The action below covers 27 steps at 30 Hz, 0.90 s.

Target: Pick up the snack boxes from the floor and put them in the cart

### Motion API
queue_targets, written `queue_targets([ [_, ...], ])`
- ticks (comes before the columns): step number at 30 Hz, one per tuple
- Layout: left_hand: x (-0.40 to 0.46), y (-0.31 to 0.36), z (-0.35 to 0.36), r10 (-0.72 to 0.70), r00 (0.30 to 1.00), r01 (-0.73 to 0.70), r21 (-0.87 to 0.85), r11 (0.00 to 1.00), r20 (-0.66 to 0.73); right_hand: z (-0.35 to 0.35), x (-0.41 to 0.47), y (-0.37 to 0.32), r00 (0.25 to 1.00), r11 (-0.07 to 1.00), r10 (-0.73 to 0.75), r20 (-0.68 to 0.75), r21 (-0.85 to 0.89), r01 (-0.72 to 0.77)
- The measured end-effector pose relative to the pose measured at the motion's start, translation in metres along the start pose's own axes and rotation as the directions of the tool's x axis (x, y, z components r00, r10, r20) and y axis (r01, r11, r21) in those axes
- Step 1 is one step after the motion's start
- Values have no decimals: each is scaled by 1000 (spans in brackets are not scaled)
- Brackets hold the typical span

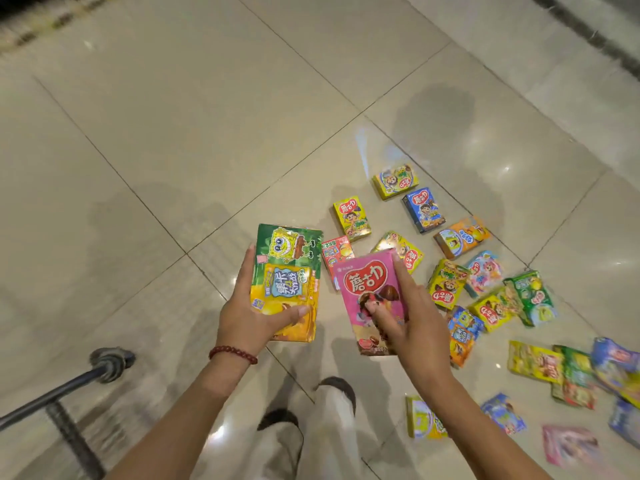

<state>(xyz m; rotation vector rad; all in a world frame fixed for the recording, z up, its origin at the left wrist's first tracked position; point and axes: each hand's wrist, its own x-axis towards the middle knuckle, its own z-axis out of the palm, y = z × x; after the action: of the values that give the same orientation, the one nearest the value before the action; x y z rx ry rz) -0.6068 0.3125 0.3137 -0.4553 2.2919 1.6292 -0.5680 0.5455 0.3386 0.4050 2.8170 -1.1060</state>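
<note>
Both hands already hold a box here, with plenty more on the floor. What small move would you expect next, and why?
Probably a swing to the person's left to drop both boxes into the cart. The left hand has a grip on the green and yellow box, the right hand on the pink box, so neither can take another. A dark metal cart frame shows lower left.

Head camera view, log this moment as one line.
left hand: holds green-yellow box | right hand: holds pink box | more boxes on floor | cart frame lower left

Shop: cart frame (59,403), snack boxes (460,237)
</note>
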Motion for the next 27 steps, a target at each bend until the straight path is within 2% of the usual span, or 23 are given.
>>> queue_targets([
  [6, -58, 162, -81, 129, 989, -135, -72, 988, -77, -123, -10, -144, 994, 991, -59, -86, 114, 69],
  [13, -131, 312, -156, 369, 921, -384, -119, 916, -126, -231, -40, -292, 957, 908, -136, -257, 354, 224],
  [16, -165, 356, -185, 451, 877, -475, -155, 866, -167, -264, -56, -337, 935, 837, -150, -322, 462, 293],
  [19, -201, 394, -215, 517, 831, -548, -141, 825, -204, -296, -74, -377, 904, 813, -244, -350, 434, 387],
  [21, -223, 414, -233, 546, 801, -587, -142, 797, -246, -314, -86, -399, 891, 769, -273, -363, 475, 429],
  [27, -294, 444, -264, 572, 723, -650, -102, 753, -387, -349, -120, -446, 868, 673, -389, -309, 548, 497],
])
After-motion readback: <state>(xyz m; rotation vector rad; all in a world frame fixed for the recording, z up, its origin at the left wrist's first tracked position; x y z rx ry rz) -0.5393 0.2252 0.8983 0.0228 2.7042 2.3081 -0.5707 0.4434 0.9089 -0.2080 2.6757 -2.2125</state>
